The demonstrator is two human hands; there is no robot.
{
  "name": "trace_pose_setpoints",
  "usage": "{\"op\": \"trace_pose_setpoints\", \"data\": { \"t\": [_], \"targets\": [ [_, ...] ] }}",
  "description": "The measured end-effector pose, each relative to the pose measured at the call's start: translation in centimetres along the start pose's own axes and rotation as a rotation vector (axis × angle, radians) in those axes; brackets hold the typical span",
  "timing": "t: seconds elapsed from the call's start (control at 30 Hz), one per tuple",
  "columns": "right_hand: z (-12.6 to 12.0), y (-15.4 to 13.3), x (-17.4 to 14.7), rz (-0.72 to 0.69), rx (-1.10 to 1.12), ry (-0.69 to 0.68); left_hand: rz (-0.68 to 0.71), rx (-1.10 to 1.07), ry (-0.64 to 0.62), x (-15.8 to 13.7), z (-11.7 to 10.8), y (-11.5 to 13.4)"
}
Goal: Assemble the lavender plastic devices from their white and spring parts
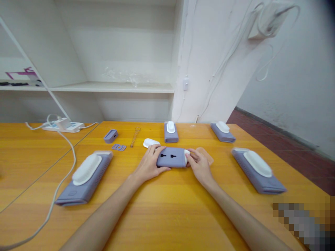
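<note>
A purple-grey plastic housing (178,158) with two black keyhole-shaped slots lies between my hands at the middle of the table. My left hand (151,161) grips its left end, thumb along the near edge and fingers over the far side. At the other end, my right hand (199,164) pinches a white end piece (186,157) against the housing; whether that piece is fully seated I cannot tell. A pale orange flat piece (206,155) lies partly behind my right hand. Just beyond my left fingers is a white ribbed oval part (151,142).
Similar purple-grey units with white oval tops stand around: left (87,177), back (171,132), back right (223,131), right (258,170). A coil spring (135,137), small purple cup (111,136) and flat purple plate (119,147) lie back left. A power strip (63,125) trails a white cable (74,157).
</note>
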State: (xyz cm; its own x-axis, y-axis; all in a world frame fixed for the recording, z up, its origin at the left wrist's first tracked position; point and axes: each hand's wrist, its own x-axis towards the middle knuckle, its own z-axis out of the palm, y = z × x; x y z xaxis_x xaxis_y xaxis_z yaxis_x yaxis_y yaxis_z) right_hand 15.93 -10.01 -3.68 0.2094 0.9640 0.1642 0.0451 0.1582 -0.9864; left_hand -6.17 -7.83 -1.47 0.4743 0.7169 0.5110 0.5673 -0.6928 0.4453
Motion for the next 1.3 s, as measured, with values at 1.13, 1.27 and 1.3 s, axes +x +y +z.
{"op": "trace_pose_setpoints", "data": {
  "t": [1.13, 1.27, 1.3],
  "targets": [
    [-1.5, 0.2, 0.5, -0.024, -0.166, -0.251, -0.028, -0.071, -0.01, -0.1, 0.0, -0.6],
    [-2.0, -0.5, 0.4, 0.016, -0.054, -0.323, -0.046, -0.141, -0.031, 0.0, -0.1, -0.8],
    [-2.1, -0.7, 0.4, 0.023, -0.037, -0.33, -0.052, -0.156, -0.038, 0.0, -0.1, -0.8]
  ]
}}
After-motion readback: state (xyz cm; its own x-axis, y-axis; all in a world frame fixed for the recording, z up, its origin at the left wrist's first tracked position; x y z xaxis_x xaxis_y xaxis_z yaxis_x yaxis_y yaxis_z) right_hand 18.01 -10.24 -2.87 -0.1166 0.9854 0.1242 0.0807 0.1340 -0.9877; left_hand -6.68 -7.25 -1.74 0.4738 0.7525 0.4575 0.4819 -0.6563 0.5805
